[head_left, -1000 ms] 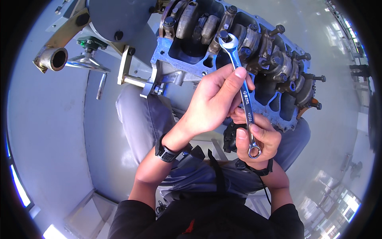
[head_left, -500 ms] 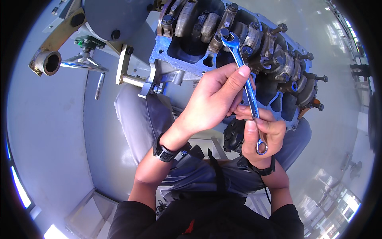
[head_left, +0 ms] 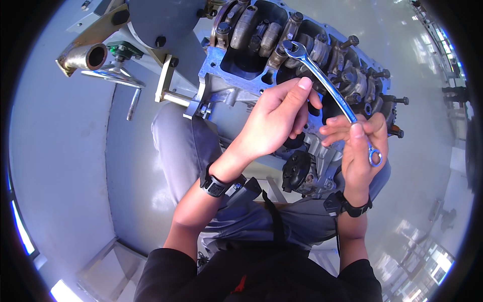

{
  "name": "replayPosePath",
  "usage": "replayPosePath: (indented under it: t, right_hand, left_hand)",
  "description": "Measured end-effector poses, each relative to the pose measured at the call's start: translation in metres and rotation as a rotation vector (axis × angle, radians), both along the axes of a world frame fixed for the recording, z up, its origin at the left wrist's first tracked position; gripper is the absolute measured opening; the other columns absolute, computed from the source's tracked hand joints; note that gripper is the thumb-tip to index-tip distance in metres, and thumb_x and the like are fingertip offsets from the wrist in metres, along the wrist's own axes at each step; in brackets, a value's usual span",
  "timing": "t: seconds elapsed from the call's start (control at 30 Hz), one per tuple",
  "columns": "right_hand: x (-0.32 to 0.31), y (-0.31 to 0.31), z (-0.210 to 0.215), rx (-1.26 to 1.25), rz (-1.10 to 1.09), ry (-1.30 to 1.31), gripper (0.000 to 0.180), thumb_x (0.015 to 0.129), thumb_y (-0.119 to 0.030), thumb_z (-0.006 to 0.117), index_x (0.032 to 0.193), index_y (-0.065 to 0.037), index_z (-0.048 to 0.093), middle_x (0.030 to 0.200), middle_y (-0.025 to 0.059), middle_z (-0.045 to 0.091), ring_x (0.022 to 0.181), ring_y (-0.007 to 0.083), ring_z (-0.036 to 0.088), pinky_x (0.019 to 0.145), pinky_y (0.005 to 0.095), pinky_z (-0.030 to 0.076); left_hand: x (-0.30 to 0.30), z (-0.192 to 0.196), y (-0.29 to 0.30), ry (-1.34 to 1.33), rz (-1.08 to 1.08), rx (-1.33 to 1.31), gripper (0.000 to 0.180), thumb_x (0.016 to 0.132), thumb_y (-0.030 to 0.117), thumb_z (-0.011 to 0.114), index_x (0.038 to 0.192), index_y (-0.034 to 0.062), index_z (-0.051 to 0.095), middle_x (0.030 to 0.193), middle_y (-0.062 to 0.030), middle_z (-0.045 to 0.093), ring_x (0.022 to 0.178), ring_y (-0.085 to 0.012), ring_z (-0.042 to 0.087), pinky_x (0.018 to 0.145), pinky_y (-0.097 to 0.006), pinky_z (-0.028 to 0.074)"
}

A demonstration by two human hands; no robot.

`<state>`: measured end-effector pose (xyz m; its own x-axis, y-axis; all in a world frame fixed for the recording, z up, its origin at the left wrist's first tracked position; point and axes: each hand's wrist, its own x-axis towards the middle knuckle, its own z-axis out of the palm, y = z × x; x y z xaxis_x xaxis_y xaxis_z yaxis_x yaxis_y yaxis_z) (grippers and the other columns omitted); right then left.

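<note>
A shiny combination wrench (head_left: 329, 88) slants across the engine block. Its open jaw is at a bolt head (head_left: 287, 44) on a bearing cap; whether the jaw sits fully around the bolt I cannot tell. My right hand (head_left: 363, 146) pinches the shank near the ring end between thumb and fingers. Just left of the shank, my left hand (head_left: 274, 118) has its fingers loosely curled and the thumb apart, holding nothing. The engine block (head_left: 234, 73) lies with its crankshaft (head_left: 271, 38) and bearing caps exposed.
Several long bolts (head_left: 352, 41) stick up along the block's right side. At the left are a stand bracket with a tube end (head_left: 93, 56) and a crank handwheel (head_left: 115, 75). A black round part (head_left: 297, 171) hangs below the block, between my knees.
My left hand has come off the wrench. The wrench's ring end has swung to the right with my right hand, while its jaw stays by the same bolt.
</note>
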<state>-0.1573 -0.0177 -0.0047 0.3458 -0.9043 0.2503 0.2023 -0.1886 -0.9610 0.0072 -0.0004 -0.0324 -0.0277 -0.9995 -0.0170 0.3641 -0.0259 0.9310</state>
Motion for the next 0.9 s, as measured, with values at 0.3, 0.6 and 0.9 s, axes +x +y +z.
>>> replayPosePath:
  t: [0.3, 0.6, 0.9]
  right_hand:
    - [-0.021, -0.053, 0.032, 0.286, 0.135, 0.007, 0.013, 0.092, -0.015, 0.047, 0.09, -0.002, 0.046, 0.081, 0.0187, 0.062, 0.062, 0.0204, 0.063, 0.048, 0.0262, 0.052]
    - [0.004, -0.107, 0.074, 0.174, 0.075, 0.377, 0.024, 0.09, -0.021, 0.053, 0.098, 0.001, 0.049, 0.077, 0.0134, 0.061, 0.062, 0.0158, 0.06, 0.056, 0.0259, 0.05]
    - [0.025, -0.109, 0.093, -0.127, -0.127, 0.266, 0.026, 0.093, -0.024, 0.048, 0.094, 0.001, 0.051, 0.067, 0.0105, 0.058, 0.053, 0.0147, 0.054, 0.049, 0.0247, 0.043]
  left_hand:
    - [0.001, 0.0, 0.0, -0.048, -0.001, 0.009, 0.048, 0.098, 0.039, 0.028, 0.085, 0.0026, 0.057, 0.048, -0.001, 0.043, 0.042, -0.0077, 0.039, 0.045, -0.021, 0.031]
    - [0.015, 0.01, 0.006, 0.016, 0.01, -0.028, 0.046, 0.098, 0.038, 0.029, 0.084, 0.0036, 0.057, 0.048, -0.0005, 0.043, 0.043, -0.0069, 0.038, 0.047, -0.022, 0.03]
    - [0.033, 0.012, 0.008, 0.072, 0.226, -0.069, 0.033, 0.096, 0.03, 0.04, 0.083, 0.0037, 0.055, 0.05, 0.0004, 0.044, 0.042, -0.0059, 0.038, 0.043, -0.02, 0.031]
